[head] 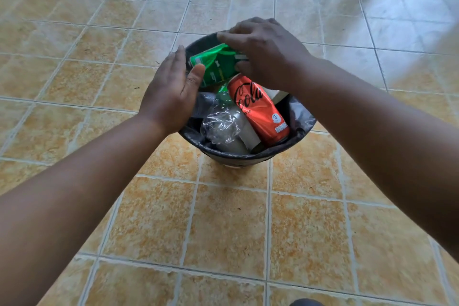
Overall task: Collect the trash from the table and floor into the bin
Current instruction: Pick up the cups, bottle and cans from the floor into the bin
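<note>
I have both hands over the bin (301, 119), which stands on the tiled floor (231, 226) with a dark bag folded over its rim. The bin is heaped close to the top, so nothing drops in on its own now; things have to be pressed and fitted.

My right hand (265, 54) comes down from above onto the green can (217, 64), fingers spread across its upper side. The grip there is partly closed around the can, with the thumb tucked under it, though I cannot tell whether I am truly gripping it or only pushing it down. The can lies tilted at the far side of the bin, resting on the rubbish beneath it and poking up to rim height.

My left hand (171, 97) is flat and open, holding nothing. Its palm faces the can and its thumb touches the can's near end. I judge it is there as a guard, so the can does not slide out over the left rim while the right hand pushes.

Below the green can lies a red cola can (258, 109) on its side, slanting toward the near rim. Just beside it is a crumpled clear plastic bottle (223, 124) and a pale paper cup (248, 131), all wedged together inside the bag.

No table shows here, and the floor I can see carries no more rubbish. The likely risk is the top can rolling back out, given how full the bin is.
</note>
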Motion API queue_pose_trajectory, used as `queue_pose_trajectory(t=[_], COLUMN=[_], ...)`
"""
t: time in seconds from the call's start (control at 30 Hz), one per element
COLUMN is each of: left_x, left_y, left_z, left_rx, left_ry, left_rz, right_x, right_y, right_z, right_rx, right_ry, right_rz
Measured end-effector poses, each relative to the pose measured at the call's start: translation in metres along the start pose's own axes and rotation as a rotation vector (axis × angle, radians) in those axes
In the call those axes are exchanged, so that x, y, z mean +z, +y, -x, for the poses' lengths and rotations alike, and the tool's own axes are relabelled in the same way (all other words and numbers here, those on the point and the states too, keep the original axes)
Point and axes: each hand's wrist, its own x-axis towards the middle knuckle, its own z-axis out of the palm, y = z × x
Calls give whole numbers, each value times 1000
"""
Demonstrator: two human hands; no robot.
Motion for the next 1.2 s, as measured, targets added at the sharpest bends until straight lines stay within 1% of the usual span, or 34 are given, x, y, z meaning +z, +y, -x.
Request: queue_pose_trajectory(t=[0.1,0.17,0.23,0.37,0.47,0.53,0.63,0.7,0.8,0.93,1.03,1.2], left_x=[0,0,0,0,0,-1,0,0,0,1,2,6], left_y=[0,1,1,2,2,3,3,3,1,0,-3,-15], left_z=[0,0,0,0,0,-1,-2,-3,-2,0,1,-3], left_rx=[-6,-13,-20,-14,-7,-5,-1,-6,-10,-57,-138,-299], left_ry=[-4,-9,-16,-17,-10,-12,-16,-14,9,80,88,86], left_rz=[-15,-27,-37,-58,-64,-62,-59,-56,-22,75,161,390], right_x=[-3,-3,-1,1,7,12,19,21,21,23,26,27], right_y=[5,12,22,39,44,43,45,48,46,46,48,49], right_z=[5,13,22,50,74,85,91,90,89,88,88,89], right_rx=[-17,44,153,429,651,775,904,939,942,920,916,924], right_ry=[58,97,156,280,192,137,156,163,165,175,183,194], right_rz=[-98,-140,-179,-261,-342,-519,-873,-970,-983,-999,-1019,-1080])
